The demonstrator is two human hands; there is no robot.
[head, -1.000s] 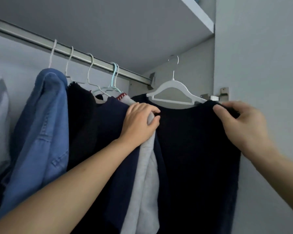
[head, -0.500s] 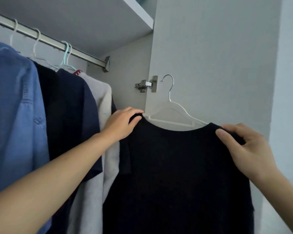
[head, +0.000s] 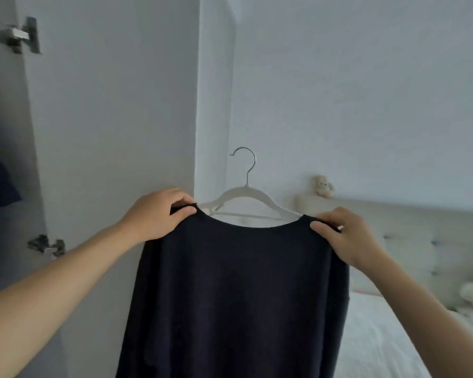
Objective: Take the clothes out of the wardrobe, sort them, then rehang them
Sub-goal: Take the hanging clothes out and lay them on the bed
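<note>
Dark navy top on a white hanger, held up in the air

The dark navy top (head: 238, 296) hangs flat and facing the camera on a white plastic hanger (head: 246, 199) with a metal hook pointing up. Its two shoulders are gripped, the left hand (head: 155, 214) on one, the right hand (head: 347, 236) on the other; its lower part runs out of view.

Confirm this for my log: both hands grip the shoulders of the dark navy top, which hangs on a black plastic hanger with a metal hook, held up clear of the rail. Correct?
Not quite. In the head view the hanger is white plastic, not black. The rest stands: the left hand and the right hand grip the shoulders of the dark navy top, and the metal hook hangs on nothing.
</note>
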